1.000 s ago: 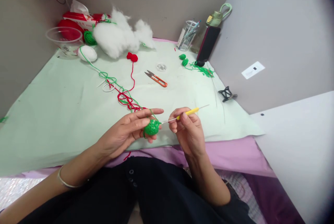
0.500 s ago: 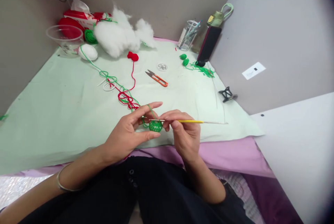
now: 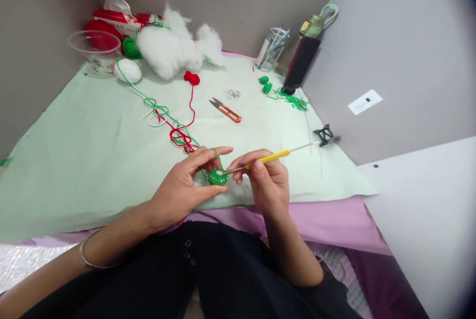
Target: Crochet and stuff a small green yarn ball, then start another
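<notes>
My left hand [image 3: 186, 176] holds a small round green crochet piece [image 3: 217, 178] between thumb and fingers, with white showing at its top. A strand of green yarn [image 3: 218, 159] runs up from the piece over my raised left index finger. In my right hand [image 3: 268, 177] is a crochet hook [image 3: 273, 157] with a yellow grip, tilted up to the right. Its metal tip meets the upper edge of the green piece. Tangled red yarn [image 3: 180, 136] and green yarn [image 3: 155, 105] lie on the cloth just beyond my left hand.
Orange-handled thread snips [image 3: 227, 110] and a small round dish [image 3: 233, 94] lie mid-table. White stuffing [image 3: 169, 51], a clear plastic cup [image 3: 97, 58] and a white yarn ball [image 3: 128, 71] sit back left. Back right stand a pen cup [image 3: 271, 53], a bottle [image 3: 311, 26] and green scraps [image 3: 296, 102].
The hook has swung from nearly level to tilted, its right end now higher and its tip at the piece's top edge. The green piece has tipped slightly, showing more white.
</notes>
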Motion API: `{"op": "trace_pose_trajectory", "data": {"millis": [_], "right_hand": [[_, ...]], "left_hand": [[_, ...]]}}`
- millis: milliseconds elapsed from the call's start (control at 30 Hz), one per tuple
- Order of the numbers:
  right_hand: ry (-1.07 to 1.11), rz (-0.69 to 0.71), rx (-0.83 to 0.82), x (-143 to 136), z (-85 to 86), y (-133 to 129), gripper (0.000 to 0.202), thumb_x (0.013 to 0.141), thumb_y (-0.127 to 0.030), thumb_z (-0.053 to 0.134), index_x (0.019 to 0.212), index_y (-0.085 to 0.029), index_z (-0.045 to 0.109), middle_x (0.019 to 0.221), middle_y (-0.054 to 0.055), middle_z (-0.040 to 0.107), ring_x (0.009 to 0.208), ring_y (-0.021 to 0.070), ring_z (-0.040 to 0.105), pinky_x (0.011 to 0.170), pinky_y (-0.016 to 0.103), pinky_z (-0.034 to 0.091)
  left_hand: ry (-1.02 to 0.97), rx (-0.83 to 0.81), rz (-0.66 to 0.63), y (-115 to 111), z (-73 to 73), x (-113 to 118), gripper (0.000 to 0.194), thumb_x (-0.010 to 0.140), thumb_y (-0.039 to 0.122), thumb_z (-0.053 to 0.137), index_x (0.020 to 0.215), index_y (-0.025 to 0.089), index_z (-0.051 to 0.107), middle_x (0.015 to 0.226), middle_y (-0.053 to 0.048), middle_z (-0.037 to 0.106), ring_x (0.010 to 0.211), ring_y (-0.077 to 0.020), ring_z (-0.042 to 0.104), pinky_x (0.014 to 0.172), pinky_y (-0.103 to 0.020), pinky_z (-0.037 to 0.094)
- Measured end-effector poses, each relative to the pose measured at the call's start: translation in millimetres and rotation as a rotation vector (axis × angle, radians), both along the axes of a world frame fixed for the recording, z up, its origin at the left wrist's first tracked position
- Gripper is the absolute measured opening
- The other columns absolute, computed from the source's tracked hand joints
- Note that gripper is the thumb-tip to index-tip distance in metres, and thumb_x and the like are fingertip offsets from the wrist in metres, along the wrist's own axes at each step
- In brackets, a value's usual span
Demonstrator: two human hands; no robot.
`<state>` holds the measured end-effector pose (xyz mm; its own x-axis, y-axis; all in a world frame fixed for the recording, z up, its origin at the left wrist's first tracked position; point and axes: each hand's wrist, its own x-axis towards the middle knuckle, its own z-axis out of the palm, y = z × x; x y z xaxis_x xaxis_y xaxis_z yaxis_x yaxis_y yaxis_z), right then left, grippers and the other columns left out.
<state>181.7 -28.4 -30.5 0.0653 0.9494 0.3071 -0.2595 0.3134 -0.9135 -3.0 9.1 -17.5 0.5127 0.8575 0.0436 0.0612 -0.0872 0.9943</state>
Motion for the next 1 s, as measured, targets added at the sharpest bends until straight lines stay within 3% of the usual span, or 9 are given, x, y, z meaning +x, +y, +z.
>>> {"op": "trace_pose_trajectory", "data": {"millis": [233, 400, 567, 700, 867, 1000], "right_hand": [[-0.131, -0.027, 0.06, 3, 3.1, -3, 0.02, 0.103, -0.029, 0.055, 0.1, -0.023, 0.073, 0.091, 0.003, 0.076, 0.073, 0.013, 0.069, 0.066, 0.028, 0.057], [-0.441, -0.08, 0.166, 7, 9.7, -7, 0.021, 0.103, -0.021, 0.052, 0.106, -0.023, 0.072, 0.094, 0.004, 0.075, 0.077, 0.0136, 0.069, 0.069, 0.029, 0.058], [-0.868, -0.276, 0.539, 2, 4.8, -14, 0.027, 0.098, -0.015, 0.058, 0.119, -0.025, 0.07, 0.106, 0.009, 0.077, 0.095, 0.0201, 0.073, 0.08, 0.035, 0.063], [-1.045, -0.45, 0.597, -4, -2.9, -22, 0.037, 0.09, -0.012, 0.069, 0.118, -0.036, 0.075, 0.105, 0.006, 0.076, 0.093, 0.0218, 0.073, 0.078, 0.035, 0.064], [-0.886, -0.42, 0.621, -5, -10.6, -22, 0.058, 0.089, -0.007, 0.068, 0.138, -0.038, 0.064, 0.11, 0.006, 0.076, 0.099, 0.0219, 0.073, 0.08, 0.035, 0.063], [-0.548, -0.335, 0.458, -4, -10.4, -17, 0.041, 0.096, -0.015, 0.061, 0.129, -0.039, 0.07, 0.111, 0.005, 0.077, 0.096, 0.0207, 0.074, 0.076, 0.036, 0.062]], "left_hand": [[0.053, 0.044, 0.0, 1, 3.8, 0, 0.061, 0.077, 0.021, 0.082, 0.136, 0.027, 0.065, 0.099, 0.0, 0.058, 0.094, -0.0149, 0.056, 0.096, -0.031, 0.046], [0.059, 0.034, 0.004, 3, 3.9, -1, 0.068, 0.076, 0.02, 0.083, 0.14, 0.026, 0.062, 0.092, 0.001, 0.058, 0.089, -0.0147, 0.055, 0.089, -0.03, 0.048], [-0.005, -0.045, 0.079, -2, 0.3, 0, 0.066, 0.079, 0.026, 0.083, 0.141, 0.025, 0.061, 0.092, 0.001, 0.06, 0.092, -0.0149, 0.058, 0.093, -0.029, 0.048], [-0.144, -0.144, 0.071, -11, -2.1, 2, 0.054, 0.089, 0.033, 0.076, 0.141, 0.03, 0.062, 0.105, -0.001, 0.064, 0.104, -0.0162, 0.059, 0.101, -0.029, 0.046], [-0.448, -0.639, -0.055, -12, 0.8, 2, 0.052, 0.084, 0.033, 0.08, 0.135, 0.028, 0.068, 0.106, -0.003, 0.065, 0.104, -0.0164, 0.06, 0.096, -0.027, 0.047], [-0.485, -0.737, -0.068, -4, 3.8, 1, 0.064, 0.072, 0.022, 0.089, 0.133, 0.027, 0.07, 0.107, -0.002, 0.064, 0.105, -0.0153, 0.059, 0.099, -0.026, 0.045]]}}
